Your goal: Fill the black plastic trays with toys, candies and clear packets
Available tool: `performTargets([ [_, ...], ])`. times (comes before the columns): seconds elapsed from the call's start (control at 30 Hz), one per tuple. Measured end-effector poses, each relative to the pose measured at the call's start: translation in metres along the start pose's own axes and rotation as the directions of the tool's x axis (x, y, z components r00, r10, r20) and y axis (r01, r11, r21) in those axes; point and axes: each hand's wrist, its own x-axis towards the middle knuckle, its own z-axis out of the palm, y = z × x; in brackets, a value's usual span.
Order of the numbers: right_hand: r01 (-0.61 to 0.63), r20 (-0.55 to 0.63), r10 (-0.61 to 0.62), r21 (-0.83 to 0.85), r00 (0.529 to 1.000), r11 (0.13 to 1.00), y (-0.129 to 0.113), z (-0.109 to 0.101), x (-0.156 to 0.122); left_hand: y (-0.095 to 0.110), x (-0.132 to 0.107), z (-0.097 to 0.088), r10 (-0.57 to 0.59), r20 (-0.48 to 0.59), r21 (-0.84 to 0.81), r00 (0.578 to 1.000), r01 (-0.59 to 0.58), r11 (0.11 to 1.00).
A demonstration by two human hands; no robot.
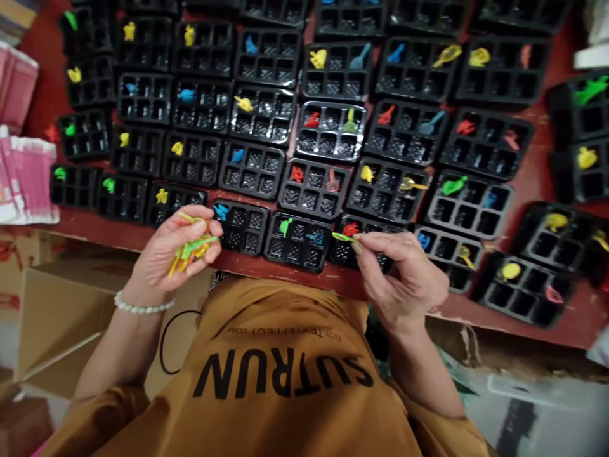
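Note:
My left hand (176, 254) is closed round a bunch of small yellow and green plastic pieces (190, 244), held just in front of the table's near edge. My right hand (397, 273) pinches one thin green plastic piece (342, 237) between thumb and forefinger, over a black compartment tray (354, 244) that holds a red figure (351, 228). Beside it, another black tray (297, 241) holds a green figure (285, 225) and a blue one. A white bead bracelet (140, 306) circles my left wrist.
Several rows of black compartment trays (328, 130) cover the red table (537, 190), each with one or two small coloured toys. Pink packets (23, 178) are stacked at the left. Cardboard boxes (57, 317) stand below the table edge at left.

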Motion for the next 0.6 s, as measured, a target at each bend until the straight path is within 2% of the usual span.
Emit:
performTargets([
  [0.1,0.1,0.089,-0.102,0.023,0.991,0.995,-0.015,0.024,0.015,0.003,-0.007,-0.033,0.066,-0.087,-0.061,0.994,-0.072,0.996],
  [0.27,0.255,0.233,-0.258,0.043,0.938,0.966,-0.042,0.068,0.036,-0.001,-0.016,-0.069,0.087,-0.102,-0.194,0.991,-0.105,0.975],
  [0.43,0.403,0.354,-0.361,-0.051,0.863,0.914,-0.054,0.106,0.045,-0.003,-0.017,-0.09,0.064,-0.063,-0.341,0.996,-0.082,0.937],
  [0.5,0.42,0.367,-0.356,-0.107,0.859,0.901,-0.052,0.11,0.048,-0.004,-0.015,-0.095,0.054,-0.031,-0.374,0.998,-0.061,0.925],
  [0.6,0.426,0.341,-0.353,-0.167,0.871,0.889,-0.045,0.109,0.051,-0.004,-0.009,-0.1,0.044,-0.04,-0.399,0.998,-0.056,0.915],
])
